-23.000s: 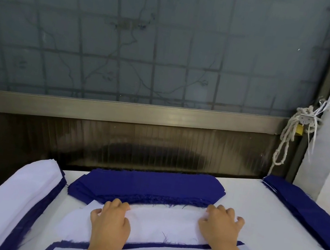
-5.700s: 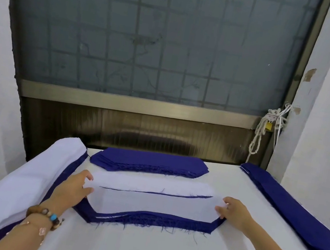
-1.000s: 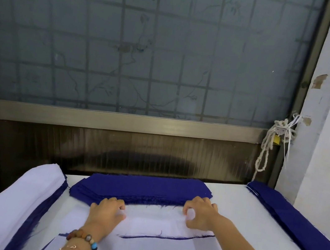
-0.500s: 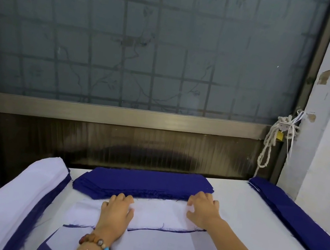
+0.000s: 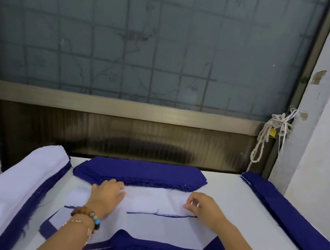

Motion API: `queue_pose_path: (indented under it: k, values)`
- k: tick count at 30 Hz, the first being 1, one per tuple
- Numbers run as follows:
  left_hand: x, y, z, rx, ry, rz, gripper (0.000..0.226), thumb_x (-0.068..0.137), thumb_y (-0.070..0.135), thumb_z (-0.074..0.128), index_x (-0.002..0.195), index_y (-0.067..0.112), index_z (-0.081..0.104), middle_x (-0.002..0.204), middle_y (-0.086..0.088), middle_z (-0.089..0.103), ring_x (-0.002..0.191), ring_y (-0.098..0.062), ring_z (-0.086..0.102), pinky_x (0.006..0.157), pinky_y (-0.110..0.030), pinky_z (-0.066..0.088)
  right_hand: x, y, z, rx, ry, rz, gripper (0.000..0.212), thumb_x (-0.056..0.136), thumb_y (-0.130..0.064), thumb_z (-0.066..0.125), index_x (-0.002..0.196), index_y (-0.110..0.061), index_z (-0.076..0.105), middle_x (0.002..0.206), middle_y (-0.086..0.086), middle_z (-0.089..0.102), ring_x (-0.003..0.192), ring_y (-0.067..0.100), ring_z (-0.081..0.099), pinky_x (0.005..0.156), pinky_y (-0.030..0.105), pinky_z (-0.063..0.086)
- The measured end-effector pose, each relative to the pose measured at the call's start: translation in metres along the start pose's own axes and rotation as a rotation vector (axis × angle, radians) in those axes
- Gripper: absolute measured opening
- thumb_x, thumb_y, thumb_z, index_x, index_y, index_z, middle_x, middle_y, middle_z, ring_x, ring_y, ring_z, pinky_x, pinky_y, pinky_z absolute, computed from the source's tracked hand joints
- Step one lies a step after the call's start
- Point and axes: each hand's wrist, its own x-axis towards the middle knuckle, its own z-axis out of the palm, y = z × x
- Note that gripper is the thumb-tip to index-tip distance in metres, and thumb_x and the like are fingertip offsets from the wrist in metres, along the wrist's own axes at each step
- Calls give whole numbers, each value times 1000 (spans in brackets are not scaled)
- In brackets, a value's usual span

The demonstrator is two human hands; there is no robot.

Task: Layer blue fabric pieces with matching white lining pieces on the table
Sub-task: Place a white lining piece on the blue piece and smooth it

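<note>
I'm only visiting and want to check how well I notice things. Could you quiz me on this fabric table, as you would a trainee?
1. True or false: the left hand rests flat on the white lining piece.
2. The beaded bracelet is worn on: A) the left wrist, B) the right wrist, C) neither wrist.
3. What colour is the stack of fabric pieces lying between the hands and the window?
Key: 1 true; 2 A; 3 blue.
</note>
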Motion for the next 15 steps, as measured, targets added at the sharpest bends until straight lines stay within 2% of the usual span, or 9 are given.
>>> queue_pose_path:
  k: [4,7,10,13,15]
  values:
    - [-12,-25,-3,10,28,-52,24,101,26,32,112,29,53,114,6,51,109,-16,48,97,-37,33,-17,11,-7,-22,-42,62,27,87,-53,60,88,-26,56,93,-6,60,83,9,54,76,21,46]
    - [-23,-32,3,51,70,-109,29,101,18,32,119,32,49,113,9,49,111,-12,48,111,-50,21,-33,18,6,-170,138,102,34,89,-59,50,81,-26,50,82,-9,55,72,8,51,67,19,43]
    - [-32,-33,6,24,92,-133,34,100,15,33,125,34,48,117,11,50,114,-11,47,113,-57,13,-44,20,20,-336,315,89,33,93,-56,43,82,-25,45,80,-9,50,71,9,47,65,23,43]
    - [-38,-35,10,-35,121,-131,33,102,18,29,122,35,50,118,12,51,112,-11,48,114,-56,16,-48,17,24,-448,333,111,31,97,-53,35,85,-25,40,76,-9,48,67,12,45,61,25,33]
    - [-41,-35,12,-59,141,-128,32,102,19,30,120,35,50,119,12,51,111,-10,47,113,-53,19,-48,16,24,-485,320,128,31,98,-52,33,86,-23,39,77,-7,54,66,15,49,61,27,32]
